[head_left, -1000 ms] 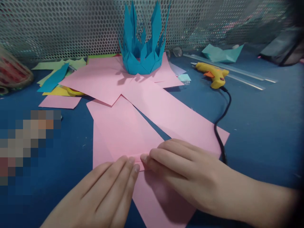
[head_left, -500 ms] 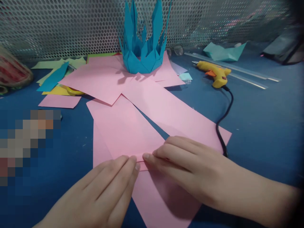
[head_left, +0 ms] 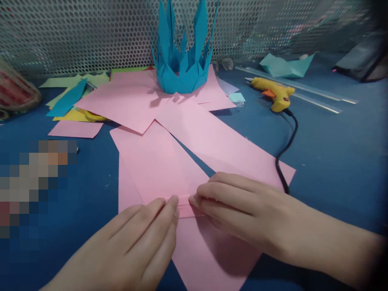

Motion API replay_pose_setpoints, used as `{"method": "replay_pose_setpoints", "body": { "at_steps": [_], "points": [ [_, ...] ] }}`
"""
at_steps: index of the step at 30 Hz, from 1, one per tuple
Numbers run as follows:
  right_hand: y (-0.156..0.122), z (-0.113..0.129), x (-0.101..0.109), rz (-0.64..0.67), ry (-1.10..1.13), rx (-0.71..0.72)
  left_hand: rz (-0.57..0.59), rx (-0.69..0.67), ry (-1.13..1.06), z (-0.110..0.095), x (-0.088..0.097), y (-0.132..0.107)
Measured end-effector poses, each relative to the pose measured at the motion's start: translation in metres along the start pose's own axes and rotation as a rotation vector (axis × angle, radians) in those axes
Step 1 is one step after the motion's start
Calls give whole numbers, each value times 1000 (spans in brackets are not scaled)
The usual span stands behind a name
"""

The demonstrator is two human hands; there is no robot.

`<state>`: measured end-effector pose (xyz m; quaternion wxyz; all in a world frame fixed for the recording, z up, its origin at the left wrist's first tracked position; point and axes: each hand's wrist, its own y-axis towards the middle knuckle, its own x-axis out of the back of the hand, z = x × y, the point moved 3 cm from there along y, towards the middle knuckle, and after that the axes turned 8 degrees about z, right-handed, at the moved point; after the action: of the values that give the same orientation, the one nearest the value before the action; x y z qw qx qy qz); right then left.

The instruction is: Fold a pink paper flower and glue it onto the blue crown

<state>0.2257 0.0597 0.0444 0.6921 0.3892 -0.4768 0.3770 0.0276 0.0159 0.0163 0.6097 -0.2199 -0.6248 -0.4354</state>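
Note:
A pink paper sheet [head_left: 160, 165] lies on the blue table [head_left: 333, 153] in front of me, its near edge turned up into a narrow fold [head_left: 183, 201]. My left hand [head_left: 133, 246] presses flat on the fold's left part, fingertips on the crease. My right hand [head_left: 242, 210] presses on the fold's right part, its fingertips a short gap from the left ones. More pink sheets [head_left: 218, 141] lie under and behind this one.
A blue folded paper crown [head_left: 182, 60] stands at the back before a perforated metal screen [head_left: 75, 32]. A yellow glue gun [head_left: 273, 93] lies at the right; its black cord [head_left: 283, 157] runs toward my right hand. Coloured paper scraps [head_left: 69, 101] lie at left.
My right hand's fingertips have slid a little to the right along the fold, widening the gap to the left hand. The left hand stays pressed in place.

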Motion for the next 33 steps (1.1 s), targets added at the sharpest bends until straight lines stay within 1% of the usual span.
{"method": "replay_pose_setpoints", "body": {
  "at_steps": [5, 8, 11, 13, 18, 21, 23, 25, 27, 33],
  "points": [
    [-2, -3, -3, 11, 49, -9, -19, -3, 18, -1, -3, -1],
    [-3, -8, -7, -54, 172, -70, -47, 29, 41, -4, -2, -4],
    [-1, -14, -10, -169, 314, -153, 17, 43, 101, -9, -1, -6],
    [1, -17, -11, -196, 348, -179, 57, 44, 143, -10, -1, -7],
    [2, -23, -10, -133, 409, -164, 49, 57, 165, -10, 0, -9],
    [0, -26, -9, -84, 438, -152, 54, 74, 143, -9, 0, -6],
    [-2, -28, -8, -64, 459, -138, 37, 93, 121, -9, 1, -3],
    [-4, -29, -9, -32, 437, -109, 12, 105, 102, -9, 2, -1],
    [-5, -29, -8, -9, 362, -54, -2, 105, 97, -10, 3, 1],
    [-5, -19, -2, 8, 95, 105, 20, 94, 133, -9, 2, -3]
  ]
}}
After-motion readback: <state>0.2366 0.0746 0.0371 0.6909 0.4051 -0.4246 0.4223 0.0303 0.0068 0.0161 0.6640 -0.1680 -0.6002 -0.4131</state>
